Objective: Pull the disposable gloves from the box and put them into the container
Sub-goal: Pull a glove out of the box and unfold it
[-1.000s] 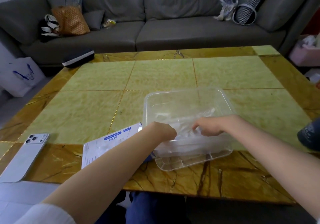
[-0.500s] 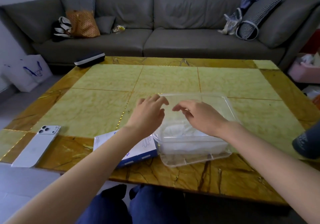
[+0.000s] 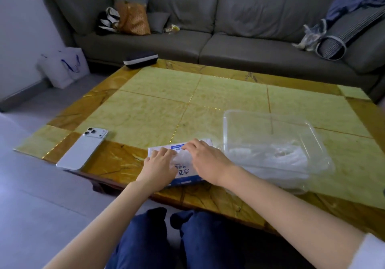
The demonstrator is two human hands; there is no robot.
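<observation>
Gloves [image 3: 270, 154] lie as a crumpled, translucent heap inside the clear container [image 3: 228, 127] at the right middle of the frame, and a further wisp of glove film shows at the opening of the box [image 3: 187, 176] near the centre. A grey sofa [image 3: 187, 19] spans the top of the frame. Below it, the yellow-green and amber marble tabletop [image 3: 156, 106] fills the middle. The container stands on the tabletop's right part, and the white and blue box lies flat just beside the container's left wall, close to the near edge. A white phone [image 3: 83, 148] lies face down at the tabletop's left edge, well apart from the box. Both hands are on the box. The left hand [image 3: 159, 166] rests on its left part, fingers nearly straight and slightly spread, pressing flat on the top. The right hand [image 3: 205, 158] covers its right part, fingers bent, tips reaching the far side of the opening and touching the glove film there. I cannot tell whether those fingers pinch the film or only touch it.
</observation>
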